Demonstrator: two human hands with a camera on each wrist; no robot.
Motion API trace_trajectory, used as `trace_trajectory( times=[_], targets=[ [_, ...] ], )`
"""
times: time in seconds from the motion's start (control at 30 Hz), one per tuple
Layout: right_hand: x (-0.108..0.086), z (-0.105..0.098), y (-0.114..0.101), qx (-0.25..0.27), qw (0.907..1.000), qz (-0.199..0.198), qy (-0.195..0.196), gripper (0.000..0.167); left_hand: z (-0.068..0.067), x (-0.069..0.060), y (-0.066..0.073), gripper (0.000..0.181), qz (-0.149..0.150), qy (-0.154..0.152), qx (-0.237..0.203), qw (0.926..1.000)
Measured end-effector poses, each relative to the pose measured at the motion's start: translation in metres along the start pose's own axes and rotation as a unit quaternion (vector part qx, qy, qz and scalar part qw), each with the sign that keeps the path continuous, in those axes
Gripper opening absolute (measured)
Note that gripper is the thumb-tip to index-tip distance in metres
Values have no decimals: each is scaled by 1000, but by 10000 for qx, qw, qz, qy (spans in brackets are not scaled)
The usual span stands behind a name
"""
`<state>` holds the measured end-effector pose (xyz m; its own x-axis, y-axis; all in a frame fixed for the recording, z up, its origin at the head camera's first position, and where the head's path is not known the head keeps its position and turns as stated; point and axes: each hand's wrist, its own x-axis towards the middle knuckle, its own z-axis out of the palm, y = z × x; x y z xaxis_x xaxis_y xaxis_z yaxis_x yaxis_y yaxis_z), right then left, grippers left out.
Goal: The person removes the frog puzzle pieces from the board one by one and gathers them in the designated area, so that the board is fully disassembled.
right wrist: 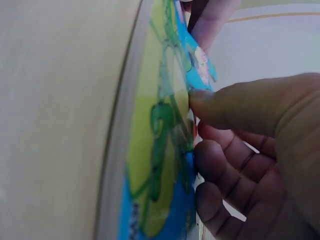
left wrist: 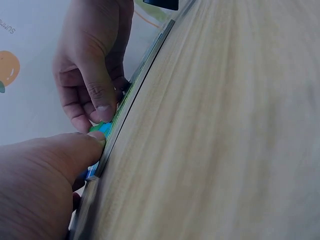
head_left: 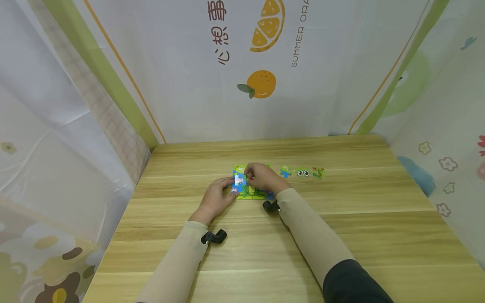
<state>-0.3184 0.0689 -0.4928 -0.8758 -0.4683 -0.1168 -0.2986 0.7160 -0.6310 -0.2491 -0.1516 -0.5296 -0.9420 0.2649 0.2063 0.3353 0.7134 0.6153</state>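
A frog jigsaw puzzle (head_left: 254,196) lies flat in its tray on the wooden table. My left hand (head_left: 217,199) rests at its left edge, with the thumb pressing the lower left corner and the fingers reaching onto the left side. Above the middle, my right hand (head_left: 264,176) has curled fingers and appears to pinch a puzzle piece (right wrist: 199,65). That blue piece with a pink flower tilts up from the puzzle in the right wrist view. The fingers partly hide what the right hand holds. In the left wrist view both thumbs are close together at the puzzle.
Right of the puzzle lie loose pieces in a row: a blue and green one (head_left: 286,171), one with two eyes (head_left: 302,173) and a green and red one (head_left: 318,172). Printed curtains (head_left: 182,84) hang behind the table (head_left: 242,252) and at both sides.
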Motion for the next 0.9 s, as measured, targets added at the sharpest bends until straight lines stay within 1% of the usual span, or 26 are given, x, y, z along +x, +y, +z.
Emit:
trace_trajectory(
  times=[0.13, 0.27, 0.47, 0.73, 0.9],
  targets=[
    [1, 0, 0, -159, 9997, -128, 123, 20, 0, 0, 0, 49, 22, 26, 21, 10000],
    [1, -1, 0, -261, 9992, -253, 143, 19, 0, 0, -1, 48, 48, 38, -26, 10000],
    [1, -1, -1, -427, 9985, -302, 170, 20, 1, 0, -2, 49, 49, 38, -40, 10000],
    [2, 1, 3, -422, 9984, -308, 237, 18, 0, 0, -1, 49, 6, -10, -8, 10000],
    [1, 2, 5, -315, 9986, -351, 241, 17, -1, 0, 0, 50, -34, -51, -25, 10000]
  ],
)
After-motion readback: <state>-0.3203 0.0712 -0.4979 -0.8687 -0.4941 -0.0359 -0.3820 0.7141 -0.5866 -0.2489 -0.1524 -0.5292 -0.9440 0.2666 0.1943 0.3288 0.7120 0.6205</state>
